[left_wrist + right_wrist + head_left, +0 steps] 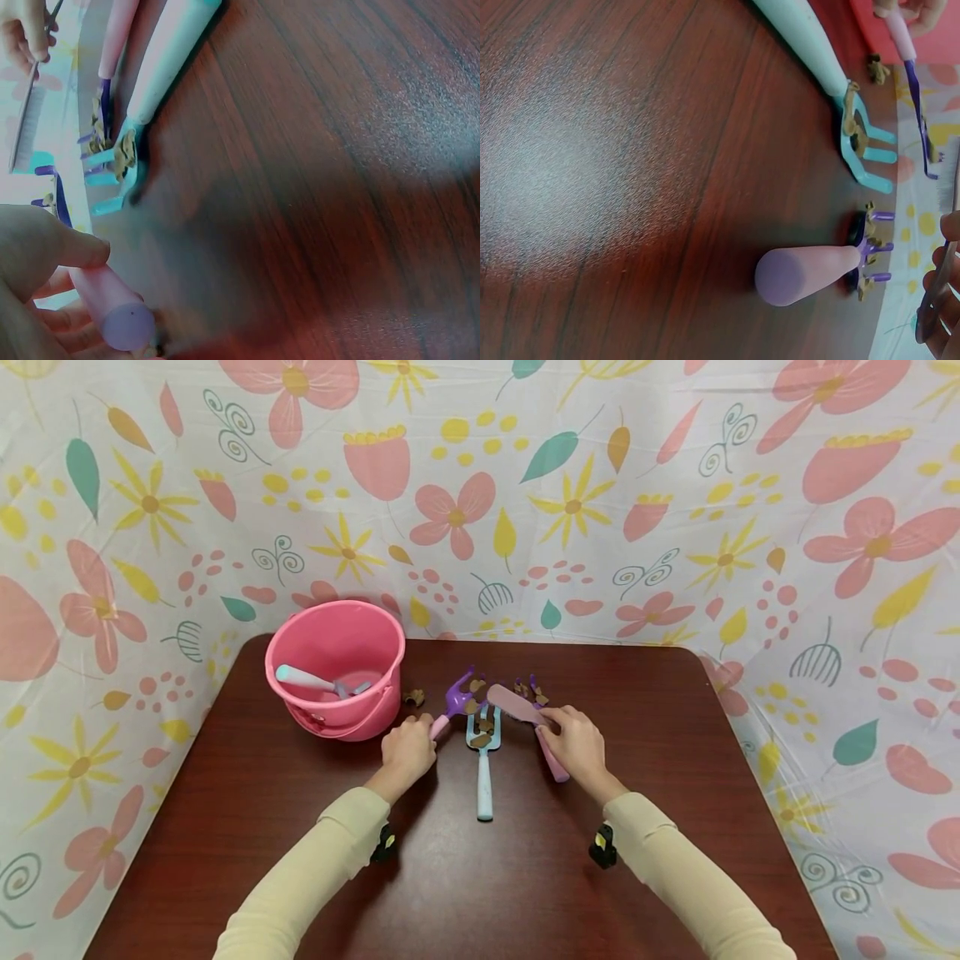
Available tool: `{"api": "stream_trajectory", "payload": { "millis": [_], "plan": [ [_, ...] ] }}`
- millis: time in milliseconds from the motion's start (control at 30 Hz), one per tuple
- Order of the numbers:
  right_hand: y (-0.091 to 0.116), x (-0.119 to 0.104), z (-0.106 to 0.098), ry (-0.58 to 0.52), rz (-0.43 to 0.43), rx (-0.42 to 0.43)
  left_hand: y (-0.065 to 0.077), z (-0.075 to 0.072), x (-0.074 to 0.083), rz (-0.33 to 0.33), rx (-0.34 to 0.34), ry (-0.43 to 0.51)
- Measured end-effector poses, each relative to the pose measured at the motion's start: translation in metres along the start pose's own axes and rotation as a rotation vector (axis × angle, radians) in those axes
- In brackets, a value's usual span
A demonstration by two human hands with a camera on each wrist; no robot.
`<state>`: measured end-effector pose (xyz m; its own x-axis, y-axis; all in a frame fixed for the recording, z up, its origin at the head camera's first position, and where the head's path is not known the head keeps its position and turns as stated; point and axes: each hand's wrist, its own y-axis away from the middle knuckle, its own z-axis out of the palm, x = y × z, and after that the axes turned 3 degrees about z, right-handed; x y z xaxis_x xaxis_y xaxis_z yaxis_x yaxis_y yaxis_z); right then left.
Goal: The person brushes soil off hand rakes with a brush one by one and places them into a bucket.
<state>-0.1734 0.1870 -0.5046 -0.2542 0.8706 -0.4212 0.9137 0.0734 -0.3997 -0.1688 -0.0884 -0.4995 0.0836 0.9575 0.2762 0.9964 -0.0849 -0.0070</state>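
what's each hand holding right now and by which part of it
The left hand holds a purple-pronged garden tool by its pink handle; the right hand holds a flat, pink, pale-bristled brush by its handle.

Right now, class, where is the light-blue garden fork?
In the head view, the light-blue garden fork lies on the table between the left hand and right hand, right of the pink bucket.

Head view, nine o'clock: the bucket (330,637) partly hides a tool (303,677). Left wrist view, eight o'clock: the left hand (37,259) covers the fork's (112,304) middle. Right wrist view, three o'clock: the edge crops the brush (925,319).
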Motion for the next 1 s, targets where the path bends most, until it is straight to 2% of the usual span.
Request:
{"api": "stream_trajectory", "payload": {
  "millis": [367, 600, 1000],
  "plan": [
    [-0.001, -0.014, -0.002, 0.002, -0.008, -0.051, 0.005, -0.007, 0.01, 0.077, 0.032, -0.029],
    [-0.001, -0.021, -0.002, -0.005, -0.051, -0.066, 0.008, -0.01, 0.016, 0.113, 0.038, -0.041],
    [0.0, -0.029, -0.001, 0.014, -0.086, -0.099, 0.01, -0.005, 0.02, 0.153, 0.06, -0.057]
  ]
}}
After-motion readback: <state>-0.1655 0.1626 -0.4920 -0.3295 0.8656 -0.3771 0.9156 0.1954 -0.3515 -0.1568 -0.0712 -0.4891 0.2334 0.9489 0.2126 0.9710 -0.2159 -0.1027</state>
